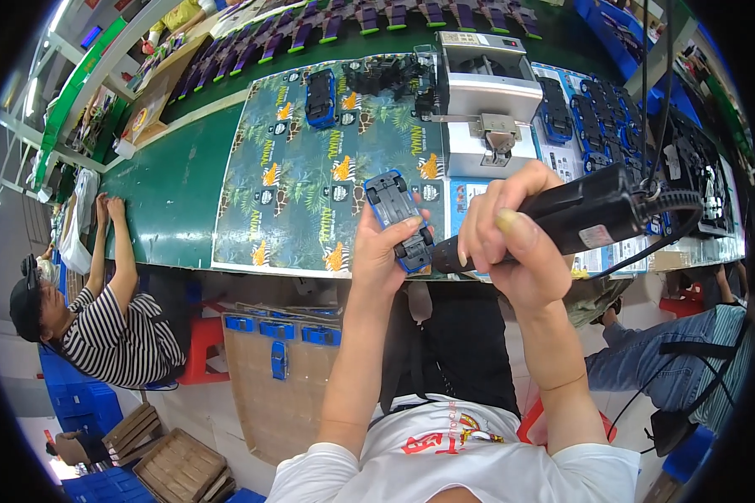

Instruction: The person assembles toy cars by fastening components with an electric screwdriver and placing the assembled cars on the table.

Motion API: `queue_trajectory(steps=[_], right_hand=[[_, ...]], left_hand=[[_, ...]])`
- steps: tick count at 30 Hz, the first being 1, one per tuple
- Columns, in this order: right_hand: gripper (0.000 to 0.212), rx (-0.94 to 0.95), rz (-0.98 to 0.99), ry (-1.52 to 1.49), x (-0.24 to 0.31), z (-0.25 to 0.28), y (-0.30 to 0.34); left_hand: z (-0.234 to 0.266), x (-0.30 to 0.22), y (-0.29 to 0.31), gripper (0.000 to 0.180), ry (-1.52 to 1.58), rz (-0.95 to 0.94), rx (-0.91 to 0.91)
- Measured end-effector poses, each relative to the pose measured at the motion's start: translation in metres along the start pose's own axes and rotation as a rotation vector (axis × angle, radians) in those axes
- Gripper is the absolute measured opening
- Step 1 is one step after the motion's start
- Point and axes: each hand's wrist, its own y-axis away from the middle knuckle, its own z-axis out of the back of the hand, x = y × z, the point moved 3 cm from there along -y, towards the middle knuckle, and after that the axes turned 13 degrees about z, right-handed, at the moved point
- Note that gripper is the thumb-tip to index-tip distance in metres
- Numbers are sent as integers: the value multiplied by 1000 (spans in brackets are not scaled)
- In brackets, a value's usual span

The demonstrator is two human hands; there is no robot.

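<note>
A toy car (392, 210) with a blue body lies underside up in my left hand (377, 250), my fingers and thumb closed round its sides. My right hand (516, 239) is wrapped around a black electric screwdriver (583, 210). Its front end points left toward the end of the car nearest me; my fingers and the angle hide whether the bit touches a screw. A coiled cable (675, 201) runs from the tool's back end. Both hands are over the near edge of the bench.
A printed mat (298, 180) bears another toy car (320, 98) and a heap of black parts (394, 77). A metal machine (488, 96) stands beyond my hands. More blue cars (604, 117) lie at right. A person in stripes (113, 335) sits at left; a carton (281, 381) stands below.
</note>
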Motion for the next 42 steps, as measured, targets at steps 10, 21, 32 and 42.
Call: queue_trajectory(steps=[10, 21, 32, 42], right_hand=[[21, -38, -32, -2, -18, -1, 4], [23, 143, -61, 43, -33, -4, 8], [23, 142, -63, 73, -30, -2, 11], [26, 263, -48, 110, -28, 2, 9]], left_hand=[[1, -2, 2, 55, -7, 19, -8], [-5, -1, -1, 44, 49, 118, 13], [-7, -3, 1, 39, 43, 121, -32], [-7, -4, 3, 33, 25, 132, -5]])
